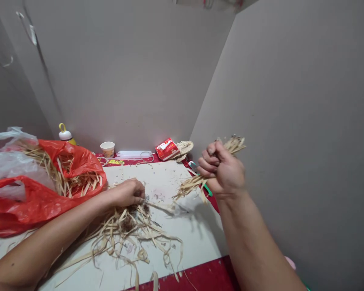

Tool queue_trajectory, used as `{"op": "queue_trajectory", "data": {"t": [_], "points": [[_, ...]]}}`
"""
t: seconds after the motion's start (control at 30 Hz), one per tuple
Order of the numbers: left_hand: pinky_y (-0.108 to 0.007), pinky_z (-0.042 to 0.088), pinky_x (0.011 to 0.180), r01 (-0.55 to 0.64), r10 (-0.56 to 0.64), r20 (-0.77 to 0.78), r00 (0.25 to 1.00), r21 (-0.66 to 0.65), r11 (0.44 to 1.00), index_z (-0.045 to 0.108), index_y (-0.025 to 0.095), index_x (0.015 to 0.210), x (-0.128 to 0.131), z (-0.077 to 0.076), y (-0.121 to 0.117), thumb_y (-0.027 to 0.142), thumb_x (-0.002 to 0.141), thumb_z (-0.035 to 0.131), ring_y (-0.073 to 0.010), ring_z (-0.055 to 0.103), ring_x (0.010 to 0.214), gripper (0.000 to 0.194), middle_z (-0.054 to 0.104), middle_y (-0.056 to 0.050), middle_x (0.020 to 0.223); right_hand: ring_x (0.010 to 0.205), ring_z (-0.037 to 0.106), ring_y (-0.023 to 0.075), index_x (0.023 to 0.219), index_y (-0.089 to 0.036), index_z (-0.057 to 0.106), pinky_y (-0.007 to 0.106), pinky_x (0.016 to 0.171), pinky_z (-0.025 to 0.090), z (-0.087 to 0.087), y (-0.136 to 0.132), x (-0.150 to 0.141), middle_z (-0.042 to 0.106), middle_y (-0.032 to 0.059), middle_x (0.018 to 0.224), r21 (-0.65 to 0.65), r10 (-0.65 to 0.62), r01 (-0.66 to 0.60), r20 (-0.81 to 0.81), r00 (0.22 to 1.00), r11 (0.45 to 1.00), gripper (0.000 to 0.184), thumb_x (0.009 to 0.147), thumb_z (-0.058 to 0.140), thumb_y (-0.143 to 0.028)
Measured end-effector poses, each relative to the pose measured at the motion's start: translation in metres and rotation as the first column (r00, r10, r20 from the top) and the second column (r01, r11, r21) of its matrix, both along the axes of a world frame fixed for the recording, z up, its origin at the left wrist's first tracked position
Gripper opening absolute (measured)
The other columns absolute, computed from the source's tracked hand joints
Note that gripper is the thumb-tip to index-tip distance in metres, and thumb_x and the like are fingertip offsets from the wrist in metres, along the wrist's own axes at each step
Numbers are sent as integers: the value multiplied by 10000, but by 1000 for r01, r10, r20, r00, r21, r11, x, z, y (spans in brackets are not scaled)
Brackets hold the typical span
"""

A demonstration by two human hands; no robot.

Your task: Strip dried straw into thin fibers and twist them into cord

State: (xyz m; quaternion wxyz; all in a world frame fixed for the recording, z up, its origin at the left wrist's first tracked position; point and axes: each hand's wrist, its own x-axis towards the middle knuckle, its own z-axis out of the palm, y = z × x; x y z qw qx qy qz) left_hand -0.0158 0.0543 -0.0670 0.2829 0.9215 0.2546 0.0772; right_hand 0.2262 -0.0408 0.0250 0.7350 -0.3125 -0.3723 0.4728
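Observation:
Raised over the right side of the white board (197, 238), my right hand (226, 169) is closed in a fist around a bundle of dried straw strips (189, 186). The bundle's ends stick out on both sides of the fist. My left hand (129, 194) is low over the board, its fingers curled and pressed together on a pale straw strip (162, 207) that points right. Its fingertips are partly hidden. Beneath and in front of this hand spreads a loose pile of straw strips (121, 230), with some dark brown fibres in it.
A red plastic bag (36, 202) full of straw stands at the left. Along the back wall are a yellow-handled bottle (66, 134), a paper cup (108, 150), white sticks (133, 154), a red packet (166, 148) and a woven straw piece (184, 148). Green-handled scissors (208, 190) lie right.

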Motion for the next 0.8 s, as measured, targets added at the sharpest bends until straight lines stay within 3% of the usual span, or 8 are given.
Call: {"op": "queue_trajectory", "data": {"t": [0.07, 0.13, 0.27, 0.4, 0.57, 0.7, 0.8], "points": [[-223, 393, 605, -57, 73, 62, 995, -226, 973, 613, 154, 774, -4, 12, 1, 235, 740, 641, -114, 521, 626, 91, 603, 9, 691, 383, 105, 32, 645, -190, 439, 136, 320, 108, -3, 3, 4, 181, -97, 504, -38, 50, -49, 11, 999, 998, 338, 749, 683, -400], [-215, 375, 578, -68, 152, 160, 975, -435, 898, 600, 152, 784, -8, 23, 3, 279, 722, 675, -97, 512, 588, 160, 599, 22, 668, 380, 118, 25, 644, -183, 447, 129, 325, 110, -6, 4, 8, 177, -100, 508, -86, 115, -110, 51, 992, 990, 350, 736, 696, -411], [-227, 394, 638, -23, 333, 348, 876, -661, 750, 605, 140, 782, -9, 30, 5, 319, 651, 758, -96, 558, 619, 269, 634, 10, 666, 376, 132, 12, 641, -168, 470, 120, 332, 118, -11, 6, 8, 176, -109, 495, -178, 193, -168, 132, 972, 970, 376, 707, 718, -442], [-243, 405, 676, 5, 435, 444, 784, -704, 710, 606, 131, 779, -5, 25, 3, 337, 632, 781, -111, 593, 658, 308, 659, -7, 678, 380, 125, 6, 667, -158, 511, 129, 338, 96, -24, 14, -9, 201, -119, 470, -253, 143, -91, 193, 971, 963, 421, 631, 756, -499], [-241, 407, 685, 39, 445, 490, 750, -703, 710, 602, 133, 780, 0, 26, -5, 329, 626, 792, -111, 604, 679, 314, 671, -8, 695, 375, 149, 23, 782, -155, 548, 160, 339, 103, -49, 27, -43, 235, -123, 442, -349, 117, -17, 268, 956, 937, 430, 638, 745, -509], [-229, 401, 650, 64, 386, 478, 789, -688, 723, 614, 125, 777, 3, 26, -12, 311, 619, 798, -94, 580, 630, 306, 661, -2, 678, 389, 129, 16, 817, -157, 559, 148, 353, 92, -60, 32, -58, 212, -133, 466, -286, 110, -72, 120, 987, 956, 444, 603, 777, -481], [-231, 402, 639, 28, 390, 439, 809, -692, 722, 630, 119, 777, 5, 23, -13, 309, 621, 791, -94, 575, 611, 294, 668, -11, 678, 392, 169, 20, 784, -145, 602, 148, 353, 126, -64, 34, -58, 222, -119, 473, -183, 40, -23, 89, 995, 983, 392, 629, 764, -466]]}}
